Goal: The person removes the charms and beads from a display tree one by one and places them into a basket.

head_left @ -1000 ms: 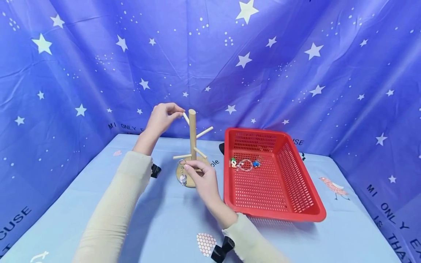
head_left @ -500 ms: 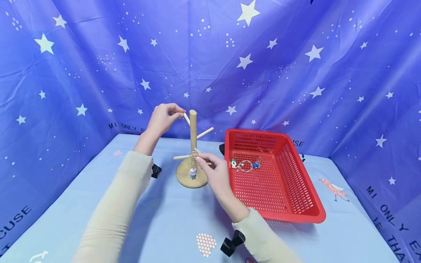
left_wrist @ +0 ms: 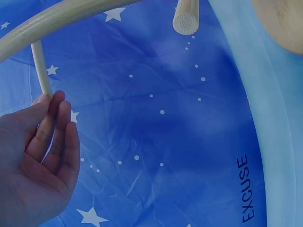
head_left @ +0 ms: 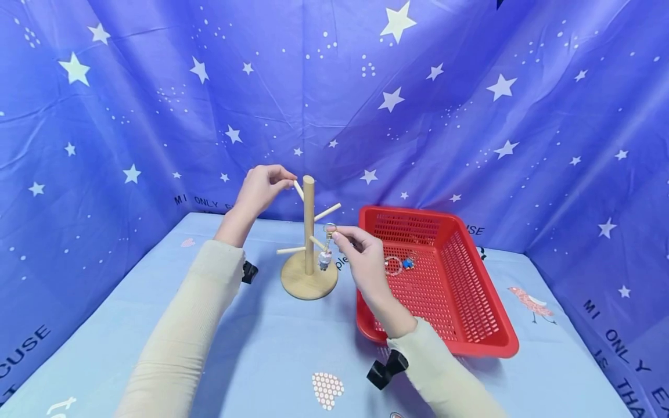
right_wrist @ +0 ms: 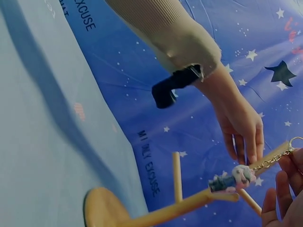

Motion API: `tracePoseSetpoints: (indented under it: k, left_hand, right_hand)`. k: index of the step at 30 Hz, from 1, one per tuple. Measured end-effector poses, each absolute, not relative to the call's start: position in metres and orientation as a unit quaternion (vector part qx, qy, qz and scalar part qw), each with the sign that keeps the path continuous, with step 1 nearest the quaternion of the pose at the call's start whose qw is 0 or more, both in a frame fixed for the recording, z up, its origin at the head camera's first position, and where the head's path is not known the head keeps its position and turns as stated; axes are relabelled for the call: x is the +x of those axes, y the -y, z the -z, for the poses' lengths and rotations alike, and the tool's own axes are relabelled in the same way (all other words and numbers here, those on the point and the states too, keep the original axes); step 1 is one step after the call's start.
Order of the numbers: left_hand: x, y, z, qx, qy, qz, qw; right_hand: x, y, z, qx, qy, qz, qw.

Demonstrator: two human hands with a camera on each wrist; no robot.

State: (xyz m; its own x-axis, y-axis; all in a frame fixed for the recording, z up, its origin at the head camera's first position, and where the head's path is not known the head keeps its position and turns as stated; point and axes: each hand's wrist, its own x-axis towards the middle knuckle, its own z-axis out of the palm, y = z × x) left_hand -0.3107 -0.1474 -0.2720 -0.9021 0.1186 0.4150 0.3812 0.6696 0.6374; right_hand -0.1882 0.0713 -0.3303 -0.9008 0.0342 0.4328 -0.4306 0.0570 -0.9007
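Observation:
A wooden stand (head_left: 309,203) with a round base and several thin pegs stands upright on the table. My left hand (head_left: 263,188) pinches the tip of its upper left peg (left_wrist: 41,71) between thumb and forefinger. To the right of the post, my right hand (head_left: 366,258) pinches a keychain (head_left: 324,260) near its metal ring. The small grey and pink figure (right_wrist: 232,178) dangles from a short chain, close to the tip of a lower right peg (head_left: 317,242). Whether the ring touches that peg I cannot tell.
Right of the stand sits a red plastic basket (head_left: 436,345), partly behind my right hand. In it lie a beaded bracelet (head_left: 393,266) and a blue trinket (head_left: 408,264). A starry blue cloth (head_left: 334,104) hangs behind the table (head_left: 282,354).
My right hand has carried the keychain rightward and upward, from in front of the stand's base to the right side of the post. The left hand has kept its hold on the peg.

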Motion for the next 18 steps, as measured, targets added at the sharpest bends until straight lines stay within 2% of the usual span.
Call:
tracePoseSetpoints:
  k: [18]
  left_hand:
    - [-0.310, 0.147, 0.272, -0.139, 0.897, 0.384, 0.168]
  right_hand:
    - [-0.213, -0.105, 0.307, 0.113, 0.689, -0.685, 0.205]
